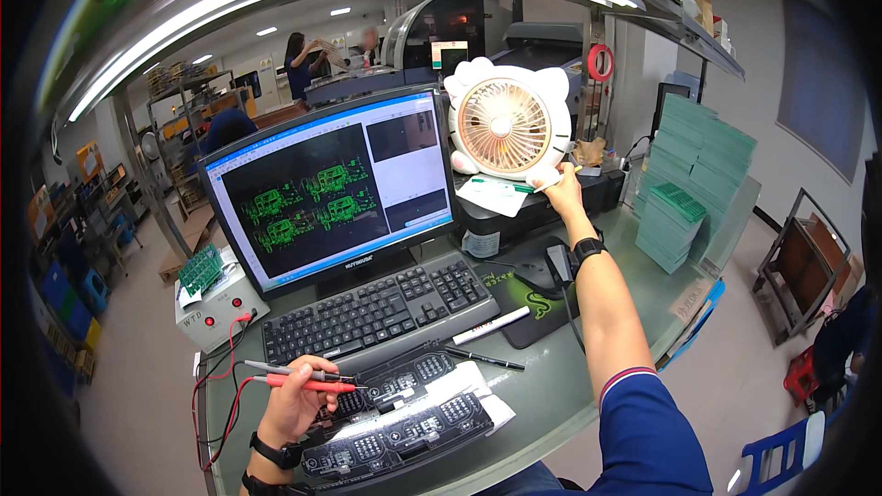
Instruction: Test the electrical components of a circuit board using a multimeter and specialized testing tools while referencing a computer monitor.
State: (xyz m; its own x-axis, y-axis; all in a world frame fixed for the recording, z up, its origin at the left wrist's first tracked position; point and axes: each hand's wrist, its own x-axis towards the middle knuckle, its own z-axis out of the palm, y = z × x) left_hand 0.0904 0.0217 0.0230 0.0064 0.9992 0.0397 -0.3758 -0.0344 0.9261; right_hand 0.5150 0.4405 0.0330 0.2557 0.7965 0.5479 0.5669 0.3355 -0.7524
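A: What was the state of the left hand?

B: Its fingers were closed around two test probes: a red probe below and a grey probe above. The two lay nearly side by side, tips pointing right.

A: Where were the tips?

B: At the upper black circuit board. Contact could not be determined. The lower black circuit board lay just beside it, nearer the person. White sheet material showed at the right end of the boards.

A: And the right hand?

B: The arm was extended forward. The fingers were bent at the lower right edge of a white fan with an ear-shaped top. How far they were open, and whether they gripped anything, could not be determined.

A: State the items around the hands.

B: A black pen and a white marker lay between the upper board and a mouse pad. The keyboard was positioned beyond the boards, below a monitor displaying green circuit patterns.

A: And farther out?

B: On the left, a light-coloured box with red terminals supported green circuit boards. On the right, tall stacks of pale green boards stood on the table.
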